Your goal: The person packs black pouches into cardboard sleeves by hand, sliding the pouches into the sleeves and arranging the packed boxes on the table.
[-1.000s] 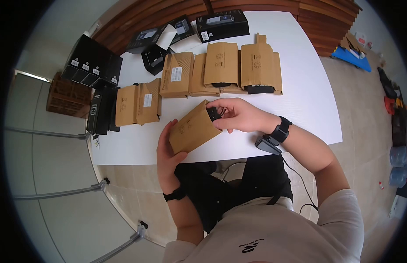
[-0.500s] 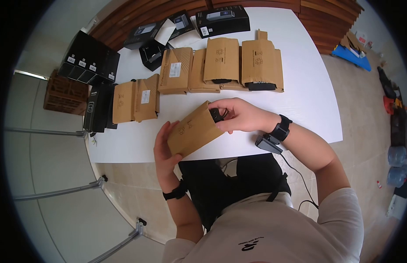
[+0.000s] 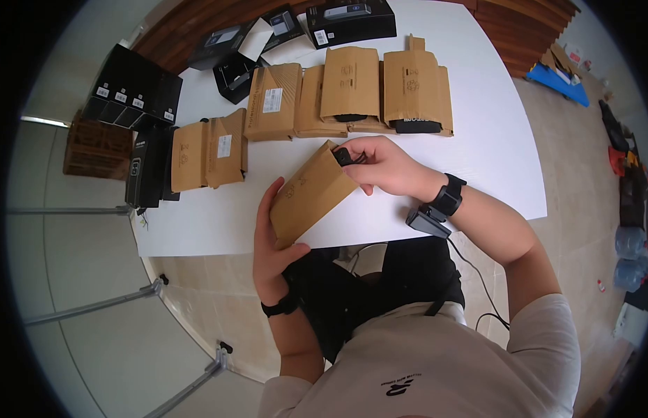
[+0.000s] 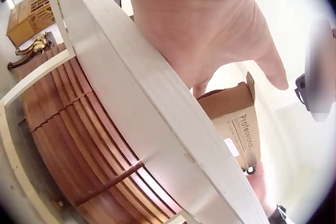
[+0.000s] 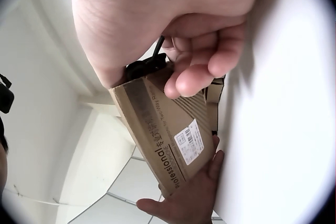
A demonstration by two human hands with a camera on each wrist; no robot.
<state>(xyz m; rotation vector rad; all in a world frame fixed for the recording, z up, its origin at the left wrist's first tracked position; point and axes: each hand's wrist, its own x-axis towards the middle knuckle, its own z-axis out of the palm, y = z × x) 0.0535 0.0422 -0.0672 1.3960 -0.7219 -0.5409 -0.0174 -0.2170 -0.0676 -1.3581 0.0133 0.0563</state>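
A brown cardboard box (image 3: 311,198) is held at a slant above the table's near edge. My left hand (image 3: 269,244) grips its lower end, thumb beneath and fingers along the far side. At the upper, open end my right hand (image 3: 390,167) pinches a black item (image 3: 343,156) with thin black cable, partly inside the box. The right wrist view shows this black item (image 5: 147,66) at the box mouth, under the right hand (image 5: 168,19), and a white label on the box (image 5: 165,134). In the left wrist view the box (image 4: 236,129) lies beyond the palm.
More brown boxes (image 3: 271,101) stand in a row across the white table (image 3: 477,146), two with black items showing at their lower ends. Black boxes (image 3: 132,90) are stacked at the left, others (image 3: 352,21) at the back. A cabled device (image 3: 428,223) hangs by the right wrist.
The held box has tilted more steeply, its open end rising with my right hand. The boxes on the table sit higher in the head view.
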